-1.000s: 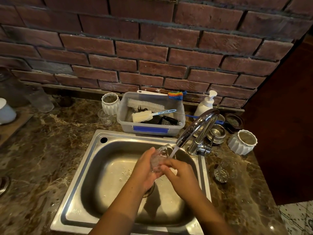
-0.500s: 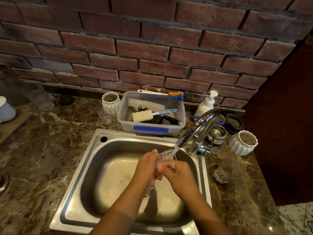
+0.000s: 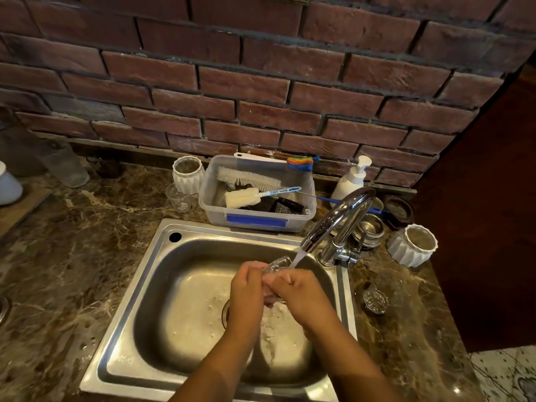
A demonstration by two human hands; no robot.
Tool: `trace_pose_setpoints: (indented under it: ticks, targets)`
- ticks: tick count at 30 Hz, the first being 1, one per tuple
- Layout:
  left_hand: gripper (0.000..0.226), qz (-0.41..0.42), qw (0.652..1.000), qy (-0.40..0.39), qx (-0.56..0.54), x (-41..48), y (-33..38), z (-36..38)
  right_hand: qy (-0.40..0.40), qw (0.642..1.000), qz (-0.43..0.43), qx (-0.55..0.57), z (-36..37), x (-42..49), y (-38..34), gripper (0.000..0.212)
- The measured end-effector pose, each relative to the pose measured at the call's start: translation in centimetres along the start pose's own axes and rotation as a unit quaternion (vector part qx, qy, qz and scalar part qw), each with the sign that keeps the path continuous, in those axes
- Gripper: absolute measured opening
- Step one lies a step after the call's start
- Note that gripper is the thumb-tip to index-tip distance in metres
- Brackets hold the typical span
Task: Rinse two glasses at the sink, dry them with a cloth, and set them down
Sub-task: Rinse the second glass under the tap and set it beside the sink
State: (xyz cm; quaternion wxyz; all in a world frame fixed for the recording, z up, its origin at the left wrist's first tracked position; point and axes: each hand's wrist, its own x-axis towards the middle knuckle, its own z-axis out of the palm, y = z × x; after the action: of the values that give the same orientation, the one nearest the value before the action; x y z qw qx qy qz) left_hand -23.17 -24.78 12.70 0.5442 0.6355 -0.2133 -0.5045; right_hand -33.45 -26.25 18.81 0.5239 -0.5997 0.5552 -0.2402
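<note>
Clear glass (image 3: 277,264) clasped between left hand (image 3: 246,288) and right hand (image 3: 301,294), under running water

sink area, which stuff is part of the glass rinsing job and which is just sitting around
In use:
glass, held by left hand and right hand
tap, running
sink
second glass, right of sink

Lying about:
brush tub
soap pump
white pots
steel cup
small glass
</note>
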Motion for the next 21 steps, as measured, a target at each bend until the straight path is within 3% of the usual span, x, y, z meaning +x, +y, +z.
trace_pose_setpoints:
  ticks: [2, 4, 6, 8, 10, 12, 14, 15, 17, 19, 21]
  targets:
    - [0.026, 0.026, 1.0, -0.01, 0.015, 0.2, 0.0, -0.2, -0.006, 0.999, -0.016, 0.027, 0.4, 0.0, 0.0, 0.023]
    - [0.028, -0.105, 0.992, -0.058, -0.034, 0.8, 1.0, -0.9, -0.04, 0.994, -0.071, -0.078, -0.1, -0.1, 0.2, 0.021]
    - [0.03, -0.276, 0.944, -0.143, -0.115, 1.3, 2.2, -1.8, -0.088, 0.966, -0.123, -0.208, -0.9, -0.2, 0.4, 0.018]
    - [0.027, -0.326, 0.914, -0.187, -0.156, 1.5, 2.7, -2.1, -0.11, 0.95, -0.146, -0.254, -1.3, -0.3, 0.6, 0.018]
    - [0.028, -0.255, 0.948, -0.14, -0.131, 1.5, 2.3, -1.3, -0.072, 0.966, -0.142, -0.206, -0.9, -0.4, 0.2, 0.02]
    - [0.026, -0.091, 0.994, -0.051, -0.037, 0.8, 1.8, -0.4, -0.016, 0.996, -0.072, -0.052, 0.0, -0.4, -0.1, 0.026]
    - [0.023, 0.015, 0.999, -0.018, 0.036, 0.3, 1.4, 0.2, 0.014, 0.998, -0.007, 0.059, 0.6, -0.2, -0.3, 0.027]
    - [0.024, 0.008, 0.999, -0.018, 0.034, 0.3, 1.3, 0.2, 0.01, 0.998, -0.013, 0.053, 0.5, -0.1, -0.3, 0.026]
    - [0.027, -0.112, 0.992, -0.051, -0.023, 0.8, 1.8, -0.3, -0.035, 0.996, -0.067, -0.038, -0.3, -0.2, 0.0, 0.024]
    - [0.029, -0.26, 0.956, -0.121, -0.068, 1.2, 2.7, -1.1, -0.09, 0.973, -0.12, -0.177, -1.3, -0.3, 0.3, 0.02]
    - [0.029, -0.299, 0.939, -0.151, -0.08, 1.5, 2.8, -1.3, -0.118, 0.955, -0.142, -0.232, -2.0, -0.2, 0.5, 0.019]
